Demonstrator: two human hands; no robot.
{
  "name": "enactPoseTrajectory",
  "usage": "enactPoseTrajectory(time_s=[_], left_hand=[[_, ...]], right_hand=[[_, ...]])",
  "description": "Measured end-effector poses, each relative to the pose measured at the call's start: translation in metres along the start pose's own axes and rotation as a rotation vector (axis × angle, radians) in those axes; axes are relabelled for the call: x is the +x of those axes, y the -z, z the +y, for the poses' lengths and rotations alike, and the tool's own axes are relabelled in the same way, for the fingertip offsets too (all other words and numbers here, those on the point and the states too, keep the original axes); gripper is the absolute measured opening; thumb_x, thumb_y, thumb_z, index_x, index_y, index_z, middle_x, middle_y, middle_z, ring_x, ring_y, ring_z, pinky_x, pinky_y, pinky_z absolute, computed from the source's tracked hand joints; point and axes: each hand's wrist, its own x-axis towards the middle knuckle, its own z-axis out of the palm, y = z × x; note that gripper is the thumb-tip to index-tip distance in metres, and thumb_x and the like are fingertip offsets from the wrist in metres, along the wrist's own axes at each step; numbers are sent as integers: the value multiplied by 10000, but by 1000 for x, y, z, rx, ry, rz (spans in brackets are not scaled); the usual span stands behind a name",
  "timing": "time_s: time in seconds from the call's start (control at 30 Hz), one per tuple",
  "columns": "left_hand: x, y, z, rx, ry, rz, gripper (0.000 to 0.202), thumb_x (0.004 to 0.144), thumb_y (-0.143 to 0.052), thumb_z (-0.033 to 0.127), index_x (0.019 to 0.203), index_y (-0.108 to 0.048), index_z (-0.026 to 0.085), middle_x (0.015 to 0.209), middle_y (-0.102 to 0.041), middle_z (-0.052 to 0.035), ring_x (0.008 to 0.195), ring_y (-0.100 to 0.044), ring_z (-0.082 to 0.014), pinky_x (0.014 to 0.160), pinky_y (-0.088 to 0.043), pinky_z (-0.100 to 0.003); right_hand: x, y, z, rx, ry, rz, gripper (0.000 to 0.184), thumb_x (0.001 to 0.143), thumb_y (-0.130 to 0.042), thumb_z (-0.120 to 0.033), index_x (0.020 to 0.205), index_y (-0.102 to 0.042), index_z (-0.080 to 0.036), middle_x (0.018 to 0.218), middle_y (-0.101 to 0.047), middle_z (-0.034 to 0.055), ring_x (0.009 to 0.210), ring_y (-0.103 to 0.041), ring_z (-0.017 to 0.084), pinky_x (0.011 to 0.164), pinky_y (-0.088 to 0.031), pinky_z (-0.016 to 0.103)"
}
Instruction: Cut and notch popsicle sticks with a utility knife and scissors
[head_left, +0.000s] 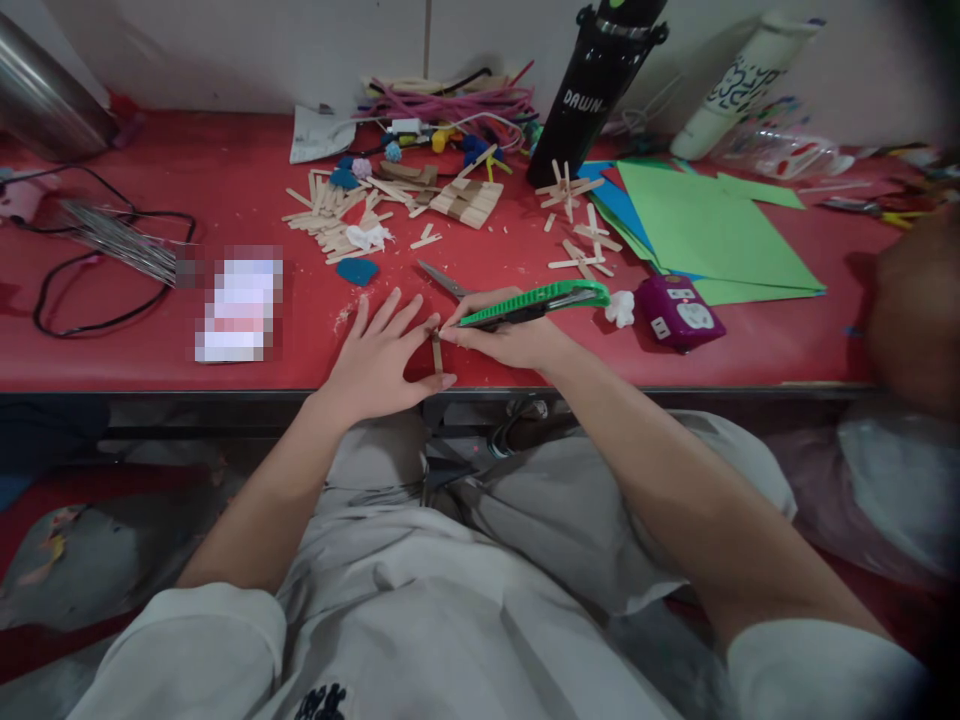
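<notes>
Wooden stick (437, 356) lies at the hands: left (371, 365) splayed, right (514, 335) gripping cutter (536, 300).

The right hand (510, 335) grips a green cutter (540, 300); the left hand (373, 358) spans a stick (438, 354).

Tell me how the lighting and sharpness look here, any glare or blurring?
Head view: dim overall, with upper and lower right corners falling dark; head view: a pale sheen on the steel cylinder; head view: the pale rectangle is pixelated; head view: the left hand and green cutter look fairly clear.
</notes>
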Motion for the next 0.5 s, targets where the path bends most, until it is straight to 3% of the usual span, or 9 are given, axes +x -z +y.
enactPoseTrajectory(time_s=[0.37, 0.5], left_hand=[[0, 0, 0, 24, -1, -4, 842, 904, -485, 738, 1560, -432, 214, 1685, -296, -112, 1592, -137, -369, 1275, -66, -645], [0, -1, 0, 27, -4, 5, 848, 902, -485, 742, 1553, -443, 201, 1681, -305, -116, 1591, -148, -365, 1279, -78, -635]], right_hand=[[1, 0, 2, 14, 44, -13, 257, 859, -705, -429, 792, -691, -181, 732, -693, 8, 663, -590, 143, 660, -461, 283], [-1, 1, 3, 43, -9, -9, 292, 874, -698, -465, 808, -698, -180, 691, -670, 5, 649, -607, 149, 635, -464, 286]])
